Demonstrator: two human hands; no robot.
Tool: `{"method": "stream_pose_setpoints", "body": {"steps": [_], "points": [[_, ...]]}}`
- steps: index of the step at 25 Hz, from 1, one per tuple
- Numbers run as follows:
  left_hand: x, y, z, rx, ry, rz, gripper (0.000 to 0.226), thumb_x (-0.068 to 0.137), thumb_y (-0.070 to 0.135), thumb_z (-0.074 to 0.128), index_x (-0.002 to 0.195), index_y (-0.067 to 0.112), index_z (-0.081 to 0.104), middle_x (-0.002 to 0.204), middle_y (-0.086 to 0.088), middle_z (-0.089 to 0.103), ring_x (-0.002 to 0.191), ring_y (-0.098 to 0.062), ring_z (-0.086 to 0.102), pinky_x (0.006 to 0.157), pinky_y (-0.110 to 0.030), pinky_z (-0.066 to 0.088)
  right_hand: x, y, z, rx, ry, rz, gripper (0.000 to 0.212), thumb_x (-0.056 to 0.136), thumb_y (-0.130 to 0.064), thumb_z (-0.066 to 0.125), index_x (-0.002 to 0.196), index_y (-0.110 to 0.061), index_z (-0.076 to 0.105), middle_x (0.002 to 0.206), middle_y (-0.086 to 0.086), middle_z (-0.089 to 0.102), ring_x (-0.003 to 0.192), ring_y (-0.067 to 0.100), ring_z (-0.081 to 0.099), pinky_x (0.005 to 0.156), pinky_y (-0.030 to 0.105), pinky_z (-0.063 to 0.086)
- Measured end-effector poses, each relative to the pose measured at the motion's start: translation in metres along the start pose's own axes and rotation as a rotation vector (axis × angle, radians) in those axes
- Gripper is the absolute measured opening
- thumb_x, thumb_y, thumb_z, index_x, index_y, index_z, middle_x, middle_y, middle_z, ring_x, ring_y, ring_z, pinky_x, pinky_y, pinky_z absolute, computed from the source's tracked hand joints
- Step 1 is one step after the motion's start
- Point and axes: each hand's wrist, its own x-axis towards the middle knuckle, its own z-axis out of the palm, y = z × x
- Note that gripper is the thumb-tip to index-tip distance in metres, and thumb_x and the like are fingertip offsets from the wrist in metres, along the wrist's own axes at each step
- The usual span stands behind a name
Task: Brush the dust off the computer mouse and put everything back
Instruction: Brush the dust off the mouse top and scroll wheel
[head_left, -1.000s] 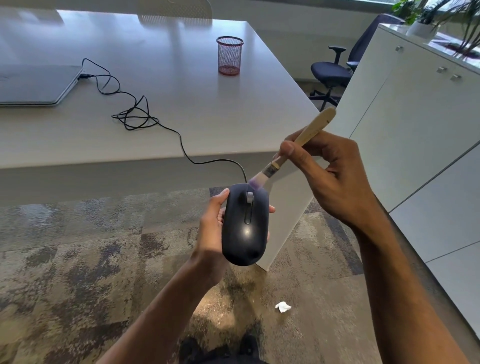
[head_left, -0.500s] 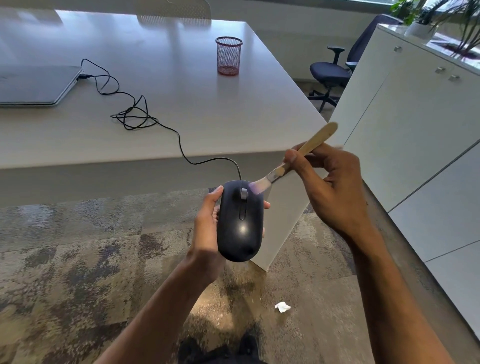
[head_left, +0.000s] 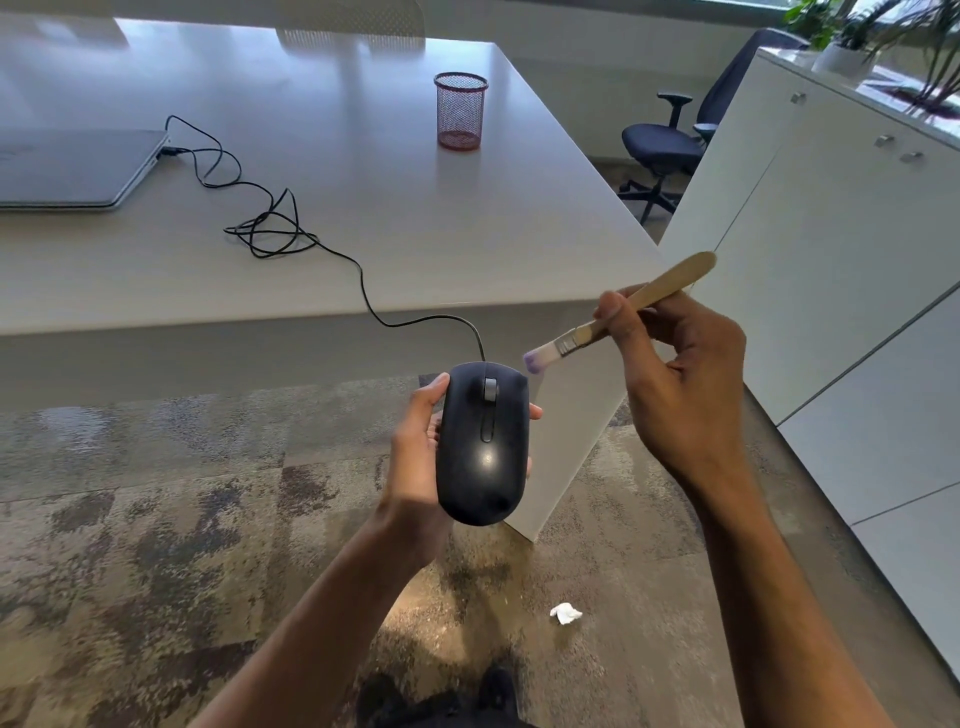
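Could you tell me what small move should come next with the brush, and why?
Probably bring the brush back down onto the mouse for another stroke. Its bristles sit just off the mouse's front right corner, not touching, while the left hand holds the mouse face up over the floor and the right hand has the handle. The area around the scroll wheel looks a likely target.

Daylight comes in from the upper right, where the plants (head_left: 914, 47) stand before a bright, washed-out window. The desk (head_left: 363, 218) top carries a pale sheen with soft reflections along its far edge, and the mesh cup (head_left: 460, 110) throws a faint shadow toward the near edge. The mouse (head_left: 483, 447) shows a small glare spot on its back. The carpet (head_left: 156, 519) looks smeared and blotchy. Straight lines bow near the frame edges, as on the cabinet (head_left: 831, 260). The brush (head_left: 618, 317) tip is slightly soft.
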Motion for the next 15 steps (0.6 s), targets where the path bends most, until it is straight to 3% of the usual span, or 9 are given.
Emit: {"method": "stream_pose_setpoints", "body": {"steps": [4, 7, 12, 15], "points": [[0.003, -0.005, 0.000, 0.067, 0.024, 0.004, 0.063, 0.093, 0.057, 0.040, 0.117, 0.007, 0.070, 0.099, -0.016, 0.074, 0.074, -0.024, 0.068, 0.067, -0.035, 0.054, -0.009, -0.016, 0.016, 0.175, -0.065, -0.046, 0.012, 0.097, -0.021, 0.061, 0.094, -0.014, 0.071, 0.086, -0.019, 0.069, 0.084, -0.002, 0.070, 0.076, 0.012, 0.052], [0.003, -0.007, -0.001, 0.127, 0.085, 0.037, 0.055, 0.092, 0.058, 0.040, 0.097, 0.020, 0.079, 0.090, -0.008, 0.077, 0.078, -0.021, 0.070, 0.076, -0.038, 0.052, -0.014, -0.019, 0.026, 0.164, -0.149, -0.059, 0.013, 0.097, -0.021, 0.062, 0.095, -0.013, 0.071, 0.084, -0.018, 0.069, 0.084, -0.005, 0.069, 0.076, 0.008, 0.050], [0.003, -0.006, -0.004, 0.082, 0.100, 0.036, 0.059, 0.092, 0.057, 0.039, 0.107, 0.014, 0.077, 0.102, -0.016, 0.075, 0.081, -0.023, 0.068, 0.078, -0.039, 0.048, -0.008, -0.008, 0.021, -0.051, -0.038, -0.029, 0.021, 0.098, -0.027, 0.060, 0.096, -0.011, 0.073, 0.082, -0.026, 0.061, 0.074, -0.021, 0.059, 0.071, 0.002, 0.047], [0.003, -0.007, -0.004, 0.085, 0.100, 0.037, 0.060, 0.093, 0.056, 0.039, 0.111, 0.012, 0.075, 0.103, -0.016, 0.076, 0.081, -0.023, 0.069, 0.075, -0.037, 0.050, -0.009, -0.009, 0.019, -0.024, 0.023, -0.059, 0.018, 0.098, -0.025, 0.061, 0.096, -0.011, 0.071, 0.084, -0.030, 0.059, 0.080, -0.024, 0.059, 0.075, 0.001, 0.047]]}}
